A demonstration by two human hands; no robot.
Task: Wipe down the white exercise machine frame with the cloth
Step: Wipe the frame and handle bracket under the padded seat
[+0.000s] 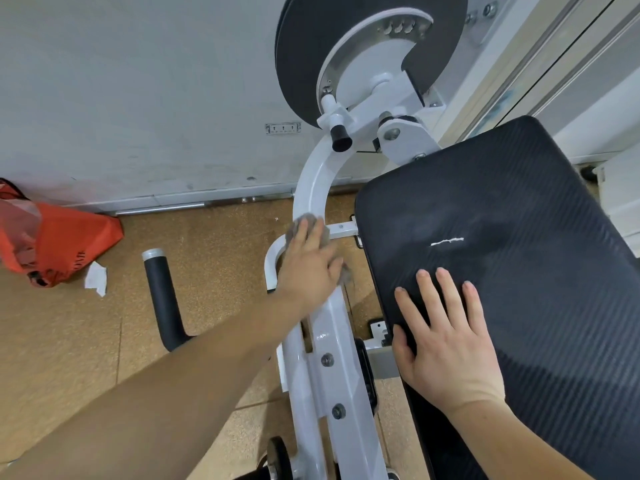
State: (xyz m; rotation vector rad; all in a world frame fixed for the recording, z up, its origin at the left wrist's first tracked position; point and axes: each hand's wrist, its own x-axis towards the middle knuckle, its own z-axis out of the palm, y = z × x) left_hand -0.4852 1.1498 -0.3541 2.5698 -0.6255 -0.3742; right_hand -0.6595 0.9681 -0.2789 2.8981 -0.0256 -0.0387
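Tan speckled floor [207, 237] meets a scuffed white wall [138, 81] across the upper left of the frame; a socket plate [283, 128] is fitted low on the wall. The white exercise machine frame [313, 181] runs from bottom centre up through a curved tube to a black disc [304, 46] at top centre. Left hand [311, 268], centre frame: fingers extended and close together, pressing a grey cloth [294, 230] flat against the tube at its bend; cloth edges show above the fingertips and beside the thumb side. Right hand [446, 341], lower right: fingers spread, palm resting flat on the black padded bench [502, 209]. A red bag [62, 244] lies at the left edge, a white paper scrap [96, 277] just beside it, a black foam-covered handle [162, 292] left of the frame.
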